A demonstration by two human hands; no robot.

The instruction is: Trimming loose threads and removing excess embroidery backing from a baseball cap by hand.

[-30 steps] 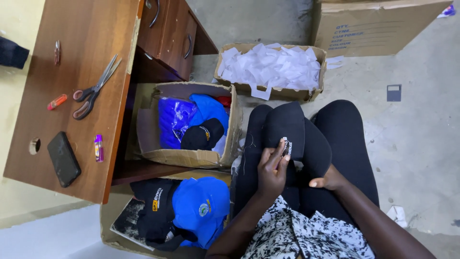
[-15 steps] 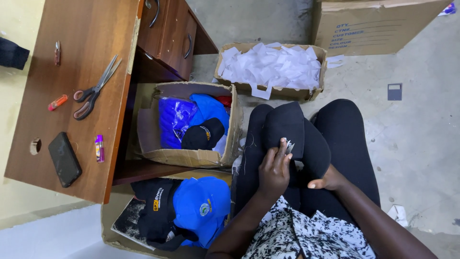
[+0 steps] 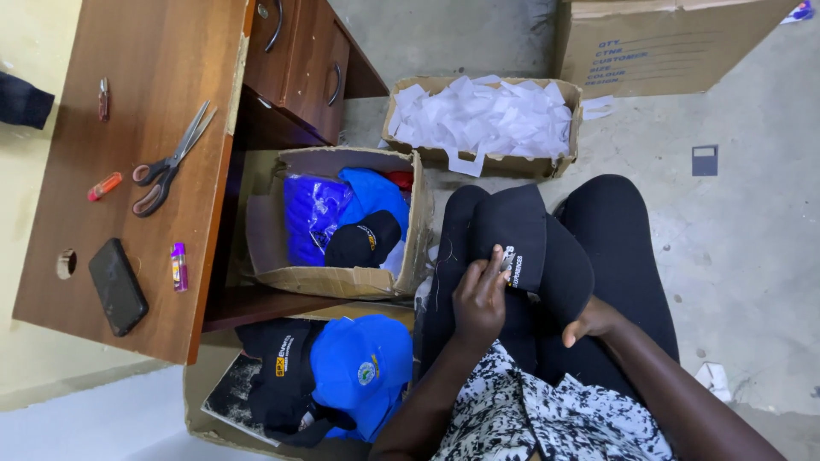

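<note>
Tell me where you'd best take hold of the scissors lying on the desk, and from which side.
Probably by the handle loops of the scissors. They lie flat on the wooden desk, blades shut and pointing toward the drawers, loops toward the orange lighter. Coming from above at the loop end keeps fingers off the blade tips, and the bare wood there leaves room.
</note>
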